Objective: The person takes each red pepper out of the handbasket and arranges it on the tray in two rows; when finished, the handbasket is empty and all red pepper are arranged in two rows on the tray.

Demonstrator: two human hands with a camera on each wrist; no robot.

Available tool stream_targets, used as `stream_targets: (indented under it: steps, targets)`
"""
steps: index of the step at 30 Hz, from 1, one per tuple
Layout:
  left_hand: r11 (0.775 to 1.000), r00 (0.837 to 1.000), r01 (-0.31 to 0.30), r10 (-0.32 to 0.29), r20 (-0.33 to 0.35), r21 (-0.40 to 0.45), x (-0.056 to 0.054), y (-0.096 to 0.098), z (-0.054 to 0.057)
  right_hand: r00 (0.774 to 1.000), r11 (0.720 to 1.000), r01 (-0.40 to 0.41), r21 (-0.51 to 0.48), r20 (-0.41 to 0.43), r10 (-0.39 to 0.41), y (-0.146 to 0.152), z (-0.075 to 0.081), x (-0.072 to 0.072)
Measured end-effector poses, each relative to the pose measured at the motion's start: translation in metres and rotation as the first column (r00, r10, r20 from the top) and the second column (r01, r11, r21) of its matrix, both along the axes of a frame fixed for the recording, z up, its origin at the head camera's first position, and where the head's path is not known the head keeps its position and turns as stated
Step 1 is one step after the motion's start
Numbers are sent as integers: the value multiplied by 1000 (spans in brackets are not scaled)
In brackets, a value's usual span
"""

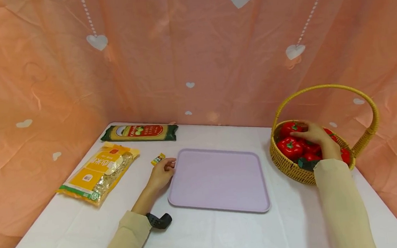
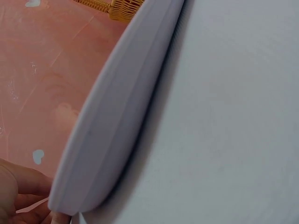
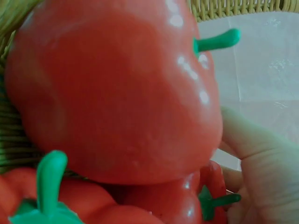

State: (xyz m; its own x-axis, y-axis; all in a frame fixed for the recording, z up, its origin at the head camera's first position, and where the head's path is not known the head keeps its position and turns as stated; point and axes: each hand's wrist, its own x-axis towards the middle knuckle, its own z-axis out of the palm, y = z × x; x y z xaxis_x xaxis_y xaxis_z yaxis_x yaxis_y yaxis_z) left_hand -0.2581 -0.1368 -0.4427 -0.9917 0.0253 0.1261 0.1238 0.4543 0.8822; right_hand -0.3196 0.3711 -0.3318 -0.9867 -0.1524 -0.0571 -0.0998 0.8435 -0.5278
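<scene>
My left hand is at the left edge of the lilac rectangular tray, which lies flat. In the left wrist view, its curled fingers are at the tray's corner, above and below the rim. At the right stands a wicker basket with several shiny red bell peppers. My right hand reaches in over them, thumb and fingers spread by the back left pepper; I cannot tell whether they grip it. Close in the right wrist view is a green-stemmed red bell pepper, with the thumb passing behind it.
A yellow bag of grain lies on the left of the white-covered table. Behind it is a long green and gold packet. A small yellow packet lies near the left hand. The basket's tall handle arches up.
</scene>
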Motion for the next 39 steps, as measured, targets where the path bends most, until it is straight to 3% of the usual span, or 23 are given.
stream_targets:
  steps: [7,12,16,19,22,28,32,35,39]
  targets:
    - [1000,1000,8,-8,-21,-4,0,0,0,1000,999,5,44,-1,-5,-3,-1,2]
    - [1000,1000,8,-8,1,-6,1,0,2,1000,999,25,39,4,-25,-3,0,4]
    - [1000,1000,6,-6,23,2,2,0,2,998,998,61,-7,-7,-61,-3,2,7]
    - [1000,1000,0,0,22,4,2,0,0,994,991,93,-99,-52,-98,-3,3,7]
    - [1000,1000,-4,4,11,5,1,-1,-2,981,969,135,-209,-109,-160,-3,6,8]
    - [1000,1000,-7,6,13,8,1,-1,-4,937,895,188,-404,-200,-287,-3,19,15]
    - [1000,1000,-11,11,20,11,1,-1,-3,947,842,128,-524,-187,-261,-3,33,22]
    - [1000,1000,-7,7,10,9,1,-1,-3,971,856,89,-510,-146,-188,-4,44,30]
    - [1000,1000,-4,4,9,3,1,-2,-2,991,927,34,-372,-104,-79,-5,54,43]
